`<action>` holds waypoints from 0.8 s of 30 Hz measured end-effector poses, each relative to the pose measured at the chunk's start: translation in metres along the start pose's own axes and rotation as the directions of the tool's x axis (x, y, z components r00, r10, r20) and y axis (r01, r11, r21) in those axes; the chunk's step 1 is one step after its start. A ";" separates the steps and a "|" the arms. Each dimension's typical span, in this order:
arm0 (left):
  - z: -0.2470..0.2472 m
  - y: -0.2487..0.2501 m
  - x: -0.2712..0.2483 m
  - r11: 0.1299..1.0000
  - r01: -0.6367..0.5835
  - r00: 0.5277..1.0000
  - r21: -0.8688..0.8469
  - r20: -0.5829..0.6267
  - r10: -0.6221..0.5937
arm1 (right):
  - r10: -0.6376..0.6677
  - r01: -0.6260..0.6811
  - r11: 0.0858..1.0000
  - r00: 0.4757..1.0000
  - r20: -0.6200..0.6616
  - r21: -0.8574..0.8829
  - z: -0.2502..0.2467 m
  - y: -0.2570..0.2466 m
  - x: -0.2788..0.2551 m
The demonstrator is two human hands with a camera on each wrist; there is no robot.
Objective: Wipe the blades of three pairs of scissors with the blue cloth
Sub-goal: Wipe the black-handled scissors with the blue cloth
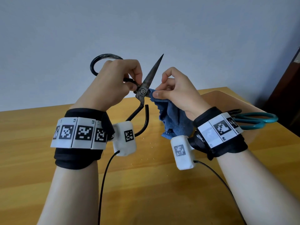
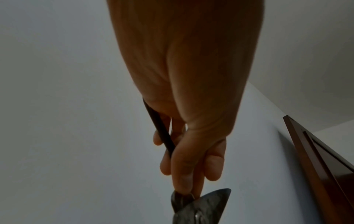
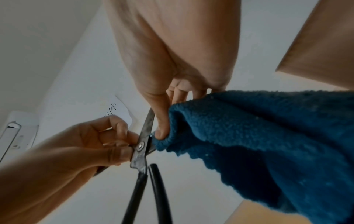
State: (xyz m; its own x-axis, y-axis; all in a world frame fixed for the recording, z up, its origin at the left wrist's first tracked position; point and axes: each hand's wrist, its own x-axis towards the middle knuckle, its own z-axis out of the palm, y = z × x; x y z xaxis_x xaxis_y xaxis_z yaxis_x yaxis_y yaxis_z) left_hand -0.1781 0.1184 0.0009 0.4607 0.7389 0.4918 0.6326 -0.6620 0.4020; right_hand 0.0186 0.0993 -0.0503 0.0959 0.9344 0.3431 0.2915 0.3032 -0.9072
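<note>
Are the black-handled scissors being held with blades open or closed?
Closed, or nearly. The black-handled scissors show a single tapering point, while the left hand holds them near the pivot and the right hand presses the blue cloth there.

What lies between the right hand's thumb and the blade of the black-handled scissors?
A fold of the blue cloth: the right hand pinches it against the black-handled scissors near the pivot. The right wrist view shows this best.

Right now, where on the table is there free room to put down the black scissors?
Bare wood lies on the left of the table, beyond the left hand. The right is crowded: teal scissors lie behind the right hand.
</note>
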 end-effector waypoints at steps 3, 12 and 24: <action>-0.005 -0.005 -0.001 1.000 0.018 1.000 0.004 -0.004 -0.018 | 0.026 -0.026 1.000 1.000 0.017 -0.017 -0.005 0.001 0.000; -0.016 -0.020 -0.004 0.997 0.045 0.998 0.067 -0.040 -0.042 | 0.080 -0.113 0.983 0.973 -0.218 -0.144 -0.027 0.020 0.008; 0.001 0.000 0.001 0.994 -0.034 0.998 0.102 -0.053 0.040 | 0.105 -0.018 0.889 0.981 -0.166 0.457 -0.018 -0.007 0.002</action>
State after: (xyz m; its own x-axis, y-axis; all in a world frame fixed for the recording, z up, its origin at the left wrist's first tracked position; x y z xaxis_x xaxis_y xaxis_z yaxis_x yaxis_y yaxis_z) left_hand -0.1772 0.1192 0.0008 0.4520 0.7041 0.5477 0.6768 -0.6706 0.3036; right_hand 0.0336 0.0961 -0.0388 0.2827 0.9170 0.2815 -0.1776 0.3384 -0.9241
